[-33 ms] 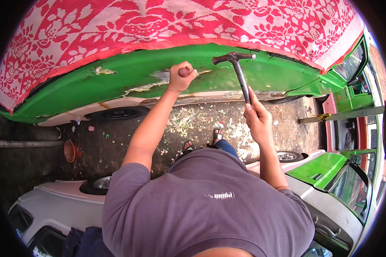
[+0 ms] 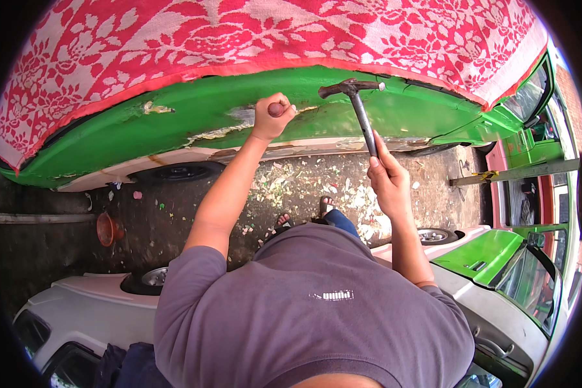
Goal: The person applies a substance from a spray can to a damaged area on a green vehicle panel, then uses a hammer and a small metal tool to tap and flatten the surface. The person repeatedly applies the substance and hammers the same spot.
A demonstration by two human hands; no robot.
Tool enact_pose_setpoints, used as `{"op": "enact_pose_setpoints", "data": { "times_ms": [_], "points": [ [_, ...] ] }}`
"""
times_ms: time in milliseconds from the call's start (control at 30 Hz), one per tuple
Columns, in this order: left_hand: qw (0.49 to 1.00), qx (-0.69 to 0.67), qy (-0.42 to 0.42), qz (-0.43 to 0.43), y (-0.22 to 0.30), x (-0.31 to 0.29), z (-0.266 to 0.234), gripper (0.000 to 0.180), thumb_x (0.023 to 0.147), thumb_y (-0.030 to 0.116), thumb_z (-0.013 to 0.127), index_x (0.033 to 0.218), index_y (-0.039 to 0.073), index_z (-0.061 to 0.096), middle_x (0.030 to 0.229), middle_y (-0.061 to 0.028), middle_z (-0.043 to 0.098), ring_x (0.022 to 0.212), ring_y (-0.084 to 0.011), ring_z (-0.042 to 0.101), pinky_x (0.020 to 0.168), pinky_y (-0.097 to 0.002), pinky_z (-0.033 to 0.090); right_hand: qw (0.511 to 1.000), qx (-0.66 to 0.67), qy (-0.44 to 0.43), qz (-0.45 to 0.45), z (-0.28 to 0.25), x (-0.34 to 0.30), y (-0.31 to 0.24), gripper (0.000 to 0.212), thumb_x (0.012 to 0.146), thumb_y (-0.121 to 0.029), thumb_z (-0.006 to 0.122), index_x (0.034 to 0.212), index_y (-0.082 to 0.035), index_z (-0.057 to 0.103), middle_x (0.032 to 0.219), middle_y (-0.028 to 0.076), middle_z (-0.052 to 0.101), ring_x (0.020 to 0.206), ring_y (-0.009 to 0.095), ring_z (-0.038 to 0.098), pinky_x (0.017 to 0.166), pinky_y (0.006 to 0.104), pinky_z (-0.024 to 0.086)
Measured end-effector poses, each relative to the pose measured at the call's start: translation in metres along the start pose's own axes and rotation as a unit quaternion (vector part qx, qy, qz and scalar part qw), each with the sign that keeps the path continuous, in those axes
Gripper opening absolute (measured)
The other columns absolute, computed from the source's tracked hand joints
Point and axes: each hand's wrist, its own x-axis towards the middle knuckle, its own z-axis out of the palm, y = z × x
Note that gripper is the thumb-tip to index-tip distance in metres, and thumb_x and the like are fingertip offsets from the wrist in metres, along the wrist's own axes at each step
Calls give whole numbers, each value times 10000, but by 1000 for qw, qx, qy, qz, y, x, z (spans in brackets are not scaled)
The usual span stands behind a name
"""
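My left hand [image 2: 268, 121] is closed around a tool whose round reddish-brown handle end [image 2: 276, 109] sticks up out of the fist. The rest of that tool is hidden behind the hand, against the green car side [image 2: 174, 119]. Below the fist, the paint is chipped away along a ragged pale and rusty strip [image 2: 221, 131]. In my right hand [image 2: 389, 178] is a metal hammer [image 2: 361, 111], gripped by the lower end of its handle. The hammer's head is raised, to the right of my left fist and apart from it.
A red and white flowered cloth [image 2: 291, 39] covers the car's upper part. Paint flakes [image 2: 281, 187] litter the ground around my feet. An orange bucket [image 2: 108, 228] stands at left. Behind me is a pale vehicle [image 2: 97, 304]; a beam [image 2: 517, 172] juts in at right.
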Motion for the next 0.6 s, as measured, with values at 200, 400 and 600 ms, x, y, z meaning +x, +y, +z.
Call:
{"op": "enact_pose_setpoints", "data": {
  "times_ms": [200,400,600],
  "points": [
    [1000,1,7,-2,-9,9,3,212,757,2,686,669,22,494,594,-20,509,563,-91,457,546,-269,414,999,-26,-28,-19,-10,9,-7,459,983,-99,530,1436,-112,460,794,-56,506,682,49,404,624,211,384],
    [997,80,13,9,-12,13,18,189,739,19,708,683,34,529,596,5,493,570,-68,437,531,-266,398,901,-145,5,-408,-2,34,-25,475,939,-59,574,1406,-102,495,776,178,626,643,270,609,649,329,490],
    [994,90,57,5,9,7,42,191,725,-15,702,693,38,520,641,35,516,619,-49,470,573,-240,408,943,-185,-114,-250,-23,40,-22,547,922,-19,579,1426,-201,474,827,217,646,708,349,648,676,357,509]
  ]
}}
